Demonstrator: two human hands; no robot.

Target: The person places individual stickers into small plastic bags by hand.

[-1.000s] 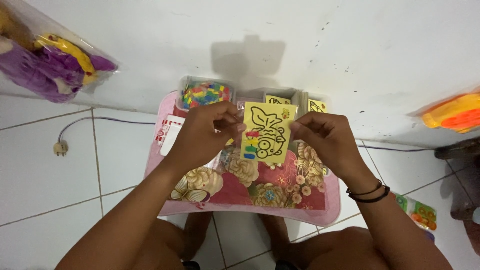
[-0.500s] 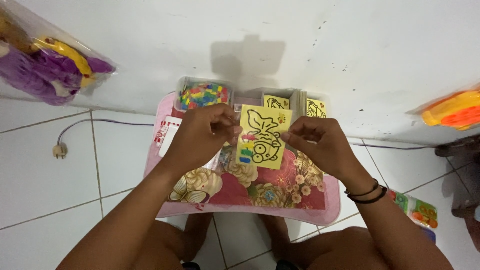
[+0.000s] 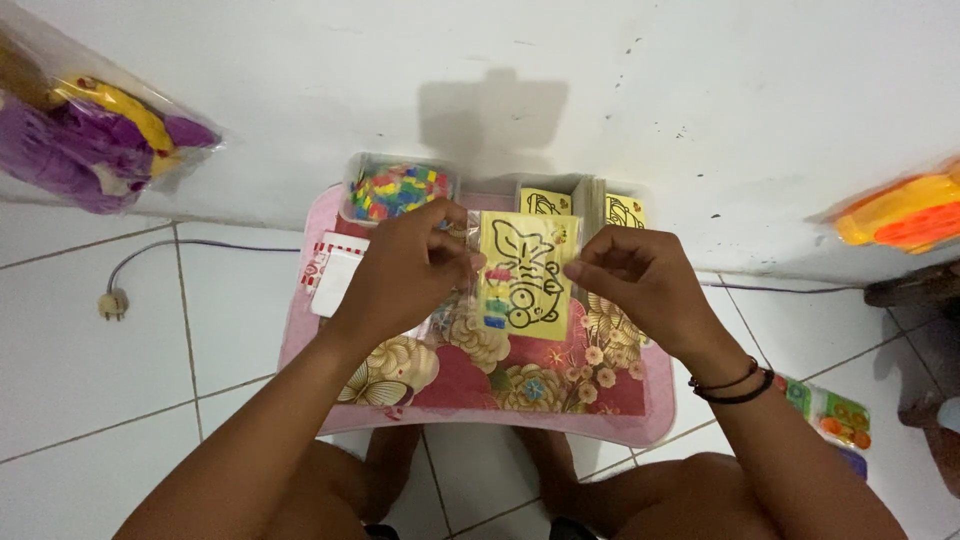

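Both hands, left (image 3: 405,268) and right (image 3: 640,282), pinch the bagged yellow card (image 3: 525,275) above the tray's (image 3: 470,420) far edge; bagging step, judged.

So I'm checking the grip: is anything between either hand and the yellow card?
Nothing visible. The left hand pinches the left edge of the yellow card in its clear sleeve, the right hand the right edge, above the pink tray.

Soft, even indoor light; a head-shaped shadow on the white wall (image 3: 700,100); corners bent and slightly blurred.
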